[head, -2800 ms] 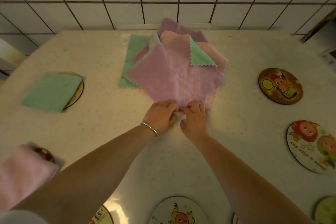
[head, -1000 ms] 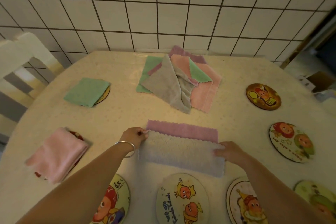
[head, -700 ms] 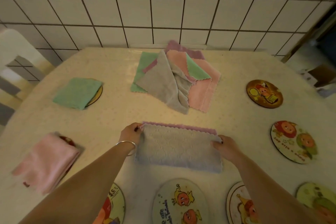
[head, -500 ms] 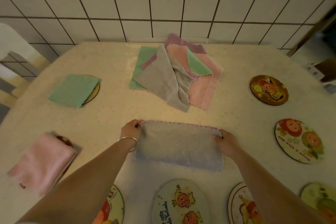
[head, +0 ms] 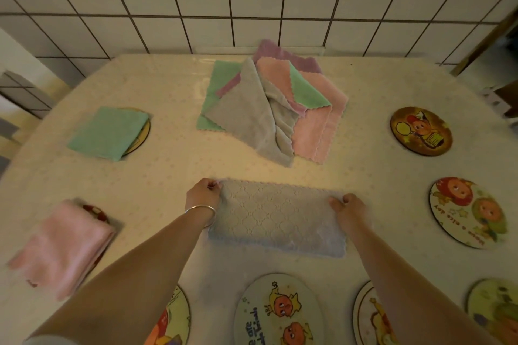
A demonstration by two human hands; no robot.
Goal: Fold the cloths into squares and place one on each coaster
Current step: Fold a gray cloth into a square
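A grey cloth, folded once into a long rectangle, lies flat on the tabletop straight ahead of the person. The left hand pinches its far left corner with curled fingers, a silver bangle on the wrist, and the right hand grips the far right corner in the same way, so the two hands sit well apart at opposite ends of the cloth. Beyond it, near the tiled wall, a loose pile of cloths lies in green, grey, pink and purple layers, with a grey one rumpled on top. To the left, a folded green cloth covers most of a coaster, and nearer the person a folded pink cloth sits on another coaster of which only a small dark edge shows. To the right, two bare round coasters carry cartoon pictures, a dark one farther off and a pale one closer. More cartoon coasters line the near edge, one of them just below the grey cloth.
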